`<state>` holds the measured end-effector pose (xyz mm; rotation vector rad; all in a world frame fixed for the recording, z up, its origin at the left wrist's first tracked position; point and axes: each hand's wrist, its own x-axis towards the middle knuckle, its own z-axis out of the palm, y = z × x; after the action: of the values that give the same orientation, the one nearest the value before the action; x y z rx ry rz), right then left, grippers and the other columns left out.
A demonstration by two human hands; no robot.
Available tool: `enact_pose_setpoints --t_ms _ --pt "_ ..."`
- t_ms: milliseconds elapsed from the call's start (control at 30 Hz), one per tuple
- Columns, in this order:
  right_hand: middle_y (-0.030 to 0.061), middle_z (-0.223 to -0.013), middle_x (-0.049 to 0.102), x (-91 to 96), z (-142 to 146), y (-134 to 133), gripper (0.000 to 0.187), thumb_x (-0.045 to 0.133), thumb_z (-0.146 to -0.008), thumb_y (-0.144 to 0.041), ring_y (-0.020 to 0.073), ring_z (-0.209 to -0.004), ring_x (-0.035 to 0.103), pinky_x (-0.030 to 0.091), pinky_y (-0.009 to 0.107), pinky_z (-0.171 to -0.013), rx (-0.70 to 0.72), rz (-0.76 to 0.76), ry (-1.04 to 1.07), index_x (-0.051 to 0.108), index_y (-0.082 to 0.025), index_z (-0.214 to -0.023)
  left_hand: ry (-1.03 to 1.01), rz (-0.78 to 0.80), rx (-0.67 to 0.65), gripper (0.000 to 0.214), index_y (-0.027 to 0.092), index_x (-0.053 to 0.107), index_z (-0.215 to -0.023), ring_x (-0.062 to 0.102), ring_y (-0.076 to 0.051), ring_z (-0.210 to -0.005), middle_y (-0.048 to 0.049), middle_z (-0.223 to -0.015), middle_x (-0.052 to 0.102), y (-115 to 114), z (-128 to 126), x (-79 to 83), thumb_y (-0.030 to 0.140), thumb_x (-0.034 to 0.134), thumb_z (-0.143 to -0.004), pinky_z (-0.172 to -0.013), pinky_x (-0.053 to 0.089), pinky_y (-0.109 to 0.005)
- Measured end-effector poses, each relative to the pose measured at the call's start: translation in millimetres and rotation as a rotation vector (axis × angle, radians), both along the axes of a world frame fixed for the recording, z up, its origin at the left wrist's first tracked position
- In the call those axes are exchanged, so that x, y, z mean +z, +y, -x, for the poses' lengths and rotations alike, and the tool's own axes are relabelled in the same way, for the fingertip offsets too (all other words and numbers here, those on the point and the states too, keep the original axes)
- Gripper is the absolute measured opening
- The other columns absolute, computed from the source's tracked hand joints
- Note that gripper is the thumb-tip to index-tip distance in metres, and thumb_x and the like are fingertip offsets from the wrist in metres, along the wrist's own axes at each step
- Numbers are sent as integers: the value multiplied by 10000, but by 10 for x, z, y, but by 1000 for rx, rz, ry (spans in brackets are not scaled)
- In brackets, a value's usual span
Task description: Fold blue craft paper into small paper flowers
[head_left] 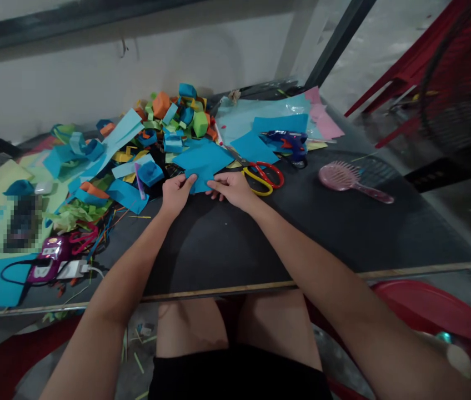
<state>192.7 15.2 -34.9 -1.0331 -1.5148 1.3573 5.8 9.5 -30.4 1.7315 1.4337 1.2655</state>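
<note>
A blue paper sheet (203,160) lies on the dark tabletop (260,239) in front of me. My left hand (176,193) pinches its near left edge, fingers closed on the paper. My right hand (231,188) presses on the sheet's near right corner, fingers curled over it. Red and yellow scissors (262,175) lie just right of my right hand, untouched.
A heap of folded coloured paper pieces (169,119) sits behind the sheet. More blue sheets (279,125) and a blue glue gun (287,143) lie at the back right. A pink hairbrush (346,179) rests to the right. A purple device (50,258) with cables is at the left.
</note>
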Motion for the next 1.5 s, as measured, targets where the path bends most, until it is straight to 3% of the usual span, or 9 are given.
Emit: enact_pose_setpoints --t_ms 267,467,900,1033,1100,1200,1300,1367,1500 --pt "71 -698 736 -32 -10 1 434 681 -757 -614 108 -426 531 431 259 -437 -88 -92 -58 695 -183 -710 -132 104 -175 467 179 605 -670 500 -97 -482 16 -537 561 -13 -55 10 632 648 -777 -474 373 -235" --pt "77 -694 735 -35 5 -8 432 724 -717 -608 118 -452 552 427 252 -433 -114 -37 -29 668 -180 -709 -10 85 -143 428 170 587 -572 483 -86 -462 8 -494 573 -19 -47 16 499 642 -839 -489 353 -232" --pt "104 -762 746 25 2 -28 439 710 -734 -601 123 -517 594 430 245 -452 -38 -45 -30 664 -169 -676 -170 122 -170 398 174 575 -696 513 -87 -428 23 -530 552 60 -23 -105 541 645 -834 -454 398 -232" --pt "99 -733 735 1 0 -2 411 716 -737 -571 122 -498 582 426 253 -444 -87 -31 -10 681 -163 -702 -42 -19 -35 565 187 594 -1183 683 -185 -792 -78 -939 705 22 -8 -58 607 653 -810 -655 537 -282" --pt "88 -711 724 -7 -1 6 401 715 -739 -560 119 -492 574 428 255 -445 -121 -28 -5 677 -163 -703 86 -159 -22 755 217 461 -1377 634 -256 -1111 -145 -1303 608 -2 7 -13 612 691 -776 -815 549 -329" --pt "70 -662 693 -1 2 1 409 728 -727 -564 123 -504 575 431 256 -453 -115 -26 -19 648 -167 -669 288 -280 -146 772 232 432 -1413 445 -319 -1371 -157 -1519 422 -29 20 50 581 696 -778 -1043 461 -436" --pt "49 -596 652 18 5 -17 445 749 -699 -589 131 -524 583 435 253 -466 -95 -34 -32 597 -178 -620 360 -239 -222 710 228 470 -1392 435 -320 -1386 -137 -1464 503 -39 20 75 536 693 -791 -1141 363 -484" --pt "33 -557 625 31 4 -26 486 751 -679 -627 129 -518 581 432 246 -465 -96 -31 -21 558 -188 -597 290 -145 -243 723 210 497 -1372 509 -313 -1317 -135 -1401 562 -33 25 71 535 720 -766 -1093 421 -456" --pt "24 -557 627 62 2 -26 559 741 -623 -705 118 -498 575 412 227 -442 -91 -18 50 511 -198 -579 -4 53 -284 653 194 624 -1231 662 -239 -987 -109 -1199 670 11 52 42 570 759 -714 -783 542 -320"
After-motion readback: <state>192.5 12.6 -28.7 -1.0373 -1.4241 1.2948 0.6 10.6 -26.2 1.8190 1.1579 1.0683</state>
